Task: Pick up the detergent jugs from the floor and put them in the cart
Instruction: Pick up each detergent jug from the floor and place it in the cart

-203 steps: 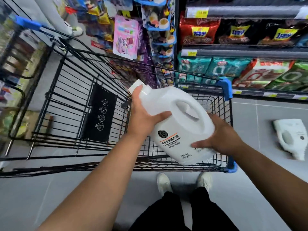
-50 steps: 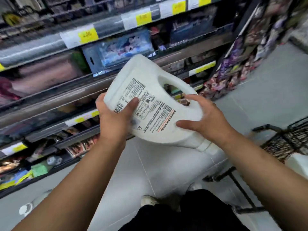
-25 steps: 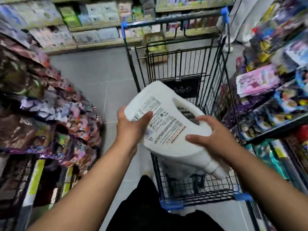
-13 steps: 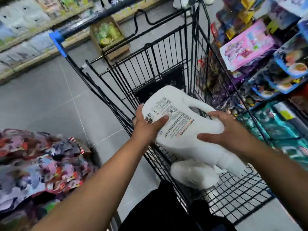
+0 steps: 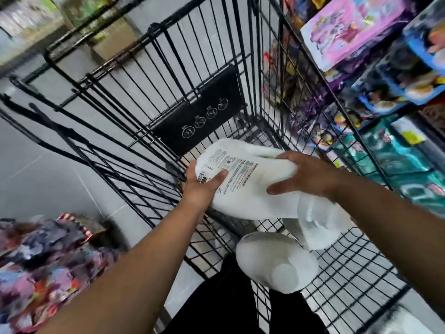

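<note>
Both hands are clamped on the detergent jug (image 5: 250, 186), low inside the cart (image 5: 207, 56). The left hand (image 5: 204, 186) grips the base end and the right hand (image 5: 305, 174) the handle side. The blurred cap end slants nearward, seemingly just above the second jug (image 5: 277, 263).

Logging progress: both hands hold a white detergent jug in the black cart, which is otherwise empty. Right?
Not empty: the head view shows a second white jug lying in the black cart, near the detergent jug the left hand and right hand hold.
</note>
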The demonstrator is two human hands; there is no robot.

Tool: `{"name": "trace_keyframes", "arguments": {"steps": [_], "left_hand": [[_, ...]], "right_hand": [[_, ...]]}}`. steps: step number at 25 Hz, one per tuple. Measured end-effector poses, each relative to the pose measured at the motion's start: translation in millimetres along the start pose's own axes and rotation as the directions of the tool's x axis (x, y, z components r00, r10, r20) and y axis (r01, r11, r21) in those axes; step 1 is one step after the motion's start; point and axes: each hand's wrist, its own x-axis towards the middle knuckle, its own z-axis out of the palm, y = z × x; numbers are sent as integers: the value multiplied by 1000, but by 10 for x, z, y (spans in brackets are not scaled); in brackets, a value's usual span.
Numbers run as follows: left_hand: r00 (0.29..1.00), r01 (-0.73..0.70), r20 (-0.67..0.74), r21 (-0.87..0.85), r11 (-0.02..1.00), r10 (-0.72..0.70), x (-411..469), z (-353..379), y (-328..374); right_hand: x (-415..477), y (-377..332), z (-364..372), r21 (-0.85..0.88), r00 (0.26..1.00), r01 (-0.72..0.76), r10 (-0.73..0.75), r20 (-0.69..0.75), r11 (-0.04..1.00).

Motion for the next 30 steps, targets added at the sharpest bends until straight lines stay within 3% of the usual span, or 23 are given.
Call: {"name": "trace_keyframes", "arguments": {"steps": [5,10,19,22,25,30], "left_hand": [[998,41,-45,-10,999,-41,319,121,-8],[996,63,-56,-34,997,-65,511,269,-127],[991,115,57,123,986,-123,764,357,-435],[983,31,172,155,987,-58,571,373,-407],[980,-78,195,187,979,41,500,345,-352],[939,-300,253,272,914,233,153,289,6]], "right_hand": [[500,91,-91,-28,998,-35,37,57,999],[935,182,-165,-168,996,-16,30,80,986],[1324,413,-204,-413,994,-6,52,100,910],[1235,463,-193,-453,998,59,-52,28,890],[994,470,-208,-490,990,62,-115,-78,870],[261,382,-102,-369,943,162,-254,-216,915]]}}
